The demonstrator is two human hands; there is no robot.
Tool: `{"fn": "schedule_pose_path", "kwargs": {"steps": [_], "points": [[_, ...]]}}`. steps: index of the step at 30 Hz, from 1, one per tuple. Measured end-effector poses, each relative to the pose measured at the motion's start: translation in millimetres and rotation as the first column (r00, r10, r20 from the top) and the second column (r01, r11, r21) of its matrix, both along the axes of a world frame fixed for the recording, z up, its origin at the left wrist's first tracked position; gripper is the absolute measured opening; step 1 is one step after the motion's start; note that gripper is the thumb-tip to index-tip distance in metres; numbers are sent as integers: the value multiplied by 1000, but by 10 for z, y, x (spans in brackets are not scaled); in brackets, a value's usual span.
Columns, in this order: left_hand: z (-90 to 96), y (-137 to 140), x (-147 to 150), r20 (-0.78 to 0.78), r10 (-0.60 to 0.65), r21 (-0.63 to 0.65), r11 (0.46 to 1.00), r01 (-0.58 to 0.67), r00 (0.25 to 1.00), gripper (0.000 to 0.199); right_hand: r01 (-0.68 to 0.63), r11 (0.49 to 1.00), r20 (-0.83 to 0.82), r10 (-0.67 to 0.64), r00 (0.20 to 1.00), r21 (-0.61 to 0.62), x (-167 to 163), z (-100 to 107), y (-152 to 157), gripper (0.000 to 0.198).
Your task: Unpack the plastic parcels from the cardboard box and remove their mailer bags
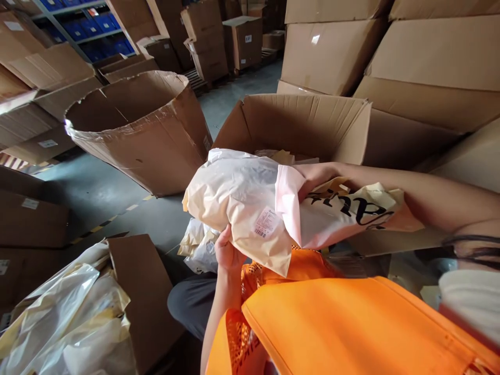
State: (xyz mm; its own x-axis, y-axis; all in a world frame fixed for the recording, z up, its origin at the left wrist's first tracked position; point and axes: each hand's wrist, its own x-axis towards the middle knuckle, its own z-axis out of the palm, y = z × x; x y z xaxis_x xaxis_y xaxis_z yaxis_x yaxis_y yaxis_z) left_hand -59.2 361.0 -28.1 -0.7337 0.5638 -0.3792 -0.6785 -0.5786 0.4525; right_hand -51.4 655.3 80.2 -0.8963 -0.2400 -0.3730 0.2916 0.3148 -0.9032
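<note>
A plump white and cream plastic mailing bag (pixel 242 192) with a printed barcode label (pixel 266 223) is held up in front of me. At its lower edge, my left hand (pixel 228 252) pinches the plastic with the thumb on top. My right hand (pixel 312 176) is at the bag's right end, closed on a second mailing bag (pixel 344 213), white and pink with large black lettering. This lettered bag hangs below my right forearm and overlaps the labelled one. The fingertips of my right hand are hidden by the plastic.
An open carton (pixel 308 122) with bags inside stands just beyond my hands. Left of it is a tall open cardboard bin (pixel 156 140). A carton heaped with bags (pixel 78 312) is at lower left. More bags (pixel 199 245) lie below my hands. Stacked cartons (pixel 433 57) rise at right.
</note>
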Motion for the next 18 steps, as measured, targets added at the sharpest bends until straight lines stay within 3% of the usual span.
{"fn": "schedule_pose_path", "kwargs": {"steps": [4, 6, 12, 16, 18], "points": [[-32, 21, 20, -34, 40, -64, 997, -42, 999, 46, 207, 973, 8, -207, 978, -102, 18, 15, -33, 64], [-92, 24, 36, -42, 38, -84, 996, -41, 998, 47, 250, 956, 44, -246, 968, -154, 39, -29, -39, 65], [-282, 19, 28, -27, 4, -97, 995, -7, 1000, 46, 211, 965, 102, -197, 975, -155, 112, -203, 0, 66], [-313, 19, 6, -92, 8, -118, 993, -19, 996, 35, 30, 986, 51, -22, 998, -166, 97, -312, 35, 59], [-294, -12, -2, -135, 14, -158, 987, -36, 991, 27, 18, 988, 6, -17, 1000, -154, 145, -372, 29, 56]]}}
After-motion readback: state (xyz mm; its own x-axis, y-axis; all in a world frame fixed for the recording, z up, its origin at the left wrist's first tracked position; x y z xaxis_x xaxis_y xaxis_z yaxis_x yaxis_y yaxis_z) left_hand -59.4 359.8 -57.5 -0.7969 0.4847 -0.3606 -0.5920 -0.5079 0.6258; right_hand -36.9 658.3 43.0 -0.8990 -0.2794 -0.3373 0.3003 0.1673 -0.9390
